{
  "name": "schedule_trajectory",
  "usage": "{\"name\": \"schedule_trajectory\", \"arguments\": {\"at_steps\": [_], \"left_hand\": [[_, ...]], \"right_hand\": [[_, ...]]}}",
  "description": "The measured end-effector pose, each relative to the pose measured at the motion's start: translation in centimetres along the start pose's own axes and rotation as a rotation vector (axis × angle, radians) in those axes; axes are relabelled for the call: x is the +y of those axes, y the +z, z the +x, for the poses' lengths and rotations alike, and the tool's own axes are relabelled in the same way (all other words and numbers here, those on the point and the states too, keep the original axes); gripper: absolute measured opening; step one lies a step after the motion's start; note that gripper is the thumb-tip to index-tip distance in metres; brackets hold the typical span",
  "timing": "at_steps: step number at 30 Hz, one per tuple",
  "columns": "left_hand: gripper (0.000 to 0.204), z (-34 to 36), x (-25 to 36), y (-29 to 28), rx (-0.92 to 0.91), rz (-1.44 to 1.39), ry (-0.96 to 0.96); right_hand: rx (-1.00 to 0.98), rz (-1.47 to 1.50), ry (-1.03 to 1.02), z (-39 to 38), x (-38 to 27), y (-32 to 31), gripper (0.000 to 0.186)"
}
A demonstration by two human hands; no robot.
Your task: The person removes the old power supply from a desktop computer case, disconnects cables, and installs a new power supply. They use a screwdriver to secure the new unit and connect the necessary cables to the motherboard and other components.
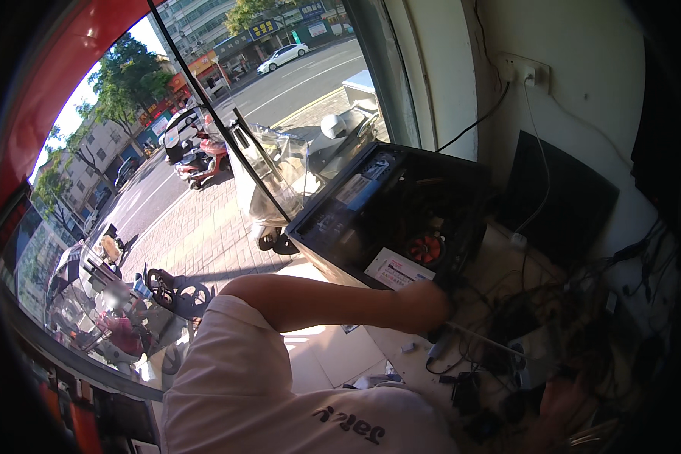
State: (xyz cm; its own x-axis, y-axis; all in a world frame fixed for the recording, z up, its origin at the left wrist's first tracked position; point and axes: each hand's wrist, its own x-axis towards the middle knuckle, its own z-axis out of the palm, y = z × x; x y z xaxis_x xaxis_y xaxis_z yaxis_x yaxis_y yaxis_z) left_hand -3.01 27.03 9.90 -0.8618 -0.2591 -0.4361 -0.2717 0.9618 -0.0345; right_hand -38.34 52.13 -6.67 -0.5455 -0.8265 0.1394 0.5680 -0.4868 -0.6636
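Note:
My left hand (422, 306) is closed in a blurred fist beside the lower corner of an open black computer case (333, 261). From that fist a light-coloured cable (486, 339) runs straight toward a heap of dark cables (511, 321). My right hand (566, 397) is low in the heap, in shadow, against something dark; its fingers are too dim to read. Inside the case, which lies on its side, are a fan with orange blades (424, 248) and a box with a white label (398, 268).
A dark flat panel (558, 198) leans against the wall, near a wall socket (528, 74) with a plug in it. Black adapters (467, 392) lie on the pale tiled floor (348, 356). Beyond the opening on the left stand parked scooters (204, 163).

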Motion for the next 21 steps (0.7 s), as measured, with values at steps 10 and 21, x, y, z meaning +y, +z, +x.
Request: {"name": "schedule_trajectory", "arguments": {"at_steps": [10, 21], "left_hand": [[0.013, -1.6, -0.1, 0.5, 0.257, -0.067, -0.060], [0.007, -1.5, 0.3, -0.8, 0.270, 0.040, -0.077]], "right_hand": [[0.229, -0.211, 0.098, -0.1, 8.2, 15.6, 0.029], [0.091, -0.111, 0.152, 0.1, 7.4, 14.1, 0.027]]}}
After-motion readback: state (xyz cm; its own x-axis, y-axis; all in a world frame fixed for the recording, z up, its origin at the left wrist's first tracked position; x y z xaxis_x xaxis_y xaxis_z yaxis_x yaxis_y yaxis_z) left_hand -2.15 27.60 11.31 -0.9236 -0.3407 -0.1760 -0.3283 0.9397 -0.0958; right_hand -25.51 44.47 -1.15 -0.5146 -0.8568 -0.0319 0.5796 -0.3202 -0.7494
